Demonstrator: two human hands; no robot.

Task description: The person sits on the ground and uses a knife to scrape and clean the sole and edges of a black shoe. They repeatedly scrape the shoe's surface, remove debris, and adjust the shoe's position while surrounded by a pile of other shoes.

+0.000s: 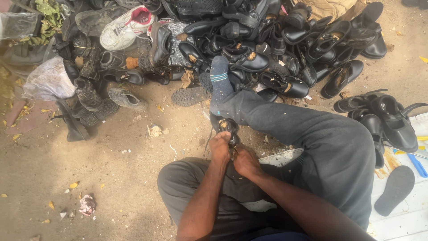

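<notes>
A black shoe lies on the sandy ground between my legs, partly hidden under my outstretched right leg. My left hand grips the shoe near its back end. My right hand is closed on the same shoe just beside it, and the two hands touch. What is pinched between the fingers cannot be made out. My foot in a grey striped sock points at the shoe heap.
A large heap of black shoes fills the top, with a white sneaker and worn boots at left. More black shoes and a loose sole lie at right on a white board. A plastic bag sits far left.
</notes>
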